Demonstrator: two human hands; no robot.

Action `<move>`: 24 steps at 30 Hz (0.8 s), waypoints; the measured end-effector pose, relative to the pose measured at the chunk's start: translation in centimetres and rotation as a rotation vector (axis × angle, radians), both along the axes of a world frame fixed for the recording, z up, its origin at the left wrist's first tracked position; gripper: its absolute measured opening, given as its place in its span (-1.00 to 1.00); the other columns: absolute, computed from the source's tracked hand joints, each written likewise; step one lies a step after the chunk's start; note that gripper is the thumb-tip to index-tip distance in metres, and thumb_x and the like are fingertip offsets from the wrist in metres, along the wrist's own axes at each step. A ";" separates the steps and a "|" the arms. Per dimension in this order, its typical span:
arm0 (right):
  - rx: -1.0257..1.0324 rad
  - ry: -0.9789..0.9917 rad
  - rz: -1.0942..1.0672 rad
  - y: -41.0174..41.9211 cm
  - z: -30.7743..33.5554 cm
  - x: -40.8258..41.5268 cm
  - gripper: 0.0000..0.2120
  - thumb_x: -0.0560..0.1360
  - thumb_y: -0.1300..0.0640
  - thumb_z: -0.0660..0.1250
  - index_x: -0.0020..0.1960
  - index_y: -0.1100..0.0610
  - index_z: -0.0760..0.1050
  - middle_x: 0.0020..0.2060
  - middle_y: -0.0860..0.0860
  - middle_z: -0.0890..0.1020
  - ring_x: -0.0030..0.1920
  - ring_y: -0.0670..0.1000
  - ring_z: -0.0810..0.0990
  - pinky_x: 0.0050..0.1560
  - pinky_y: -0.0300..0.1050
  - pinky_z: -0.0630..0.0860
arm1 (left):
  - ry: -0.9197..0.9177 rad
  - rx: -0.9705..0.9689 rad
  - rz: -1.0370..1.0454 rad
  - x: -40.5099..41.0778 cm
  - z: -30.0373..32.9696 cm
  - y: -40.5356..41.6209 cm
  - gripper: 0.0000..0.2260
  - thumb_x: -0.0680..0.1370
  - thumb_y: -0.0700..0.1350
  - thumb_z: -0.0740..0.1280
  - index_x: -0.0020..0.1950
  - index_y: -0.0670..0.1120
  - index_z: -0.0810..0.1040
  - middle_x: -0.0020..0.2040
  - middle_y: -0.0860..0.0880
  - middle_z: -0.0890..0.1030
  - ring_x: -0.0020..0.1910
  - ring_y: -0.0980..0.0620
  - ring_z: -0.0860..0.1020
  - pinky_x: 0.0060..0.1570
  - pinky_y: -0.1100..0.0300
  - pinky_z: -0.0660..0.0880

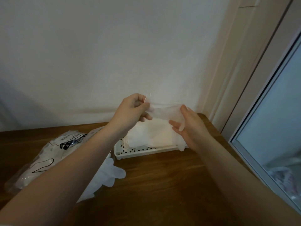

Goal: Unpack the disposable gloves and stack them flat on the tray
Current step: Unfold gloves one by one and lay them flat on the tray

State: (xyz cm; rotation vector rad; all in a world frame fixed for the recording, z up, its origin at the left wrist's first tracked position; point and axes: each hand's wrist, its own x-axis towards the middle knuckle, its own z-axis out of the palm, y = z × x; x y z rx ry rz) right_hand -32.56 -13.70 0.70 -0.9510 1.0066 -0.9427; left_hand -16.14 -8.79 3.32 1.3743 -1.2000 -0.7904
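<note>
clear glove (164,112) held above stacked tray (138,153)

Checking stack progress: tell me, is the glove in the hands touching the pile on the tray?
Cannot tell. In the head view the held glove overlaps the pile, showing neither gap nor contact.

gloves (151,134) translucent white | tray (146,152) white, diamond-hole pattern | table (162,185) brown wood | package (48,154) clear, black print

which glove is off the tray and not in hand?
The loose glove on the table, beside the bag. One is stretched between both hands; the rest are stacked on the tray.
</note>
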 end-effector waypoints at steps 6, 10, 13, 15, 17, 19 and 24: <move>-0.565 0.464 -0.066 -1.7 -0.5 -1.3 -0.62 0.63 -0.02 0.09 0.36 0.10 0.42 0.29 -0.05 0.49 0.29 -0.11 0.40 0.36 -0.11 0.28 | -0.141 -0.075 -0.025 0.8 -0.2 -1.1 -0.87 0.55 -0.24 0.24 -0.17 -0.06 0.42 -0.03 -0.12 0.60 -0.02 0.03 0.59 0.06 0.07 0.45; -0.703 0.867 0.101 -4.1 -2.5 -2.5 -0.68 0.60 -0.04 0.17 0.25 0.03 0.52 0.46 -0.09 0.27 0.44 -0.08 0.17 0.49 0.16 -0.12 | -0.382 -0.018 -0.082 1.9 -1.6 -1.4 -0.82 0.53 -0.22 0.27 -0.21 0.02 0.41 0.17 0.04 0.56 0.13 0.05 0.53 0.12 0.10 0.44; -0.609 1.141 0.320 -4.5 -4.9 -3.2 -0.74 0.59 -0.05 0.17 0.22 -0.09 0.52 0.51 -0.08 0.15 0.52 0.08 0.05 0.45 0.19 -0.32 | -0.666 0.104 -0.165 2.9 -4.1 -1.5 -0.82 0.52 -0.21 0.29 -0.18 0.05 0.40 0.26 -0.01 0.50 0.29 0.01 0.42 0.23 0.20 0.30; -0.563 1.151 0.349 -4.3 -5.2 -3.6 -0.73 0.59 -0.10 0.16 0.17 -0.10 0.55 0.51 -0.08 0.16 0.52 0.10 0.01 0.45 0.21 -0.33 | -0.805 0.188 -0.219 3.4 -5.2 -1.2 -0.87 0.53 -0.19 0.28 -0.14 0.02 0.41 0.35 -0.01 0.43 0.39 0.02 0.32 0.23 0.25 0.19; -0.535 1.175 0.278 -4.2 -4.8 -3.7 -0.69 0.57 -0.19 0.11 0.01 -0.12 0.60 0.49 -0.09 0.22 0.52 0.13 -0.01 0.43 0.27 -0.30 | -0.878 0.236 -0.265 3.9 -5.5 -0.9 -0.91 0.54 -0.19 0.27 -0.10 -0.01 0.42 0.44 0.01 0.33 0.44 0.05 0.24 0.26 0.27 0.15; -0.569 1.263 0.095 -3.7 -4.1 -3.4 -0.60 0.56 -0.24 0.06 -0.18 -0.10 0.59 0.45 -0.06 0.30 0.51 0.17 0.00 0.42 0.33 -0.26 | -0.912 0.254 -0.286 4.2 -5.5 -0.6 -0.91 0.55 -0.18 0.26 -0.09 0.01 0.42 0.47 0.03 0.27 0.44 0.06 0.21 0.27 0.26 0.15; -0.940 1.238 0.020 -2.0 -3.2 0.2 -0.68 0.61 -0.08 0.10 0.24 0.04 0.45 0.45 0.03 0.28 0.52 0.10 -0.03 0.46 0.10 -0.21 | -0.962 0.318 -0.308 4.2 -5.7 -0.3 -0.89 0.55 -0.16 0.26 -0.09 0.06 0.42 0.53 0.05 0.11 0.47 0.00 0.18 0.31 0.16 0.21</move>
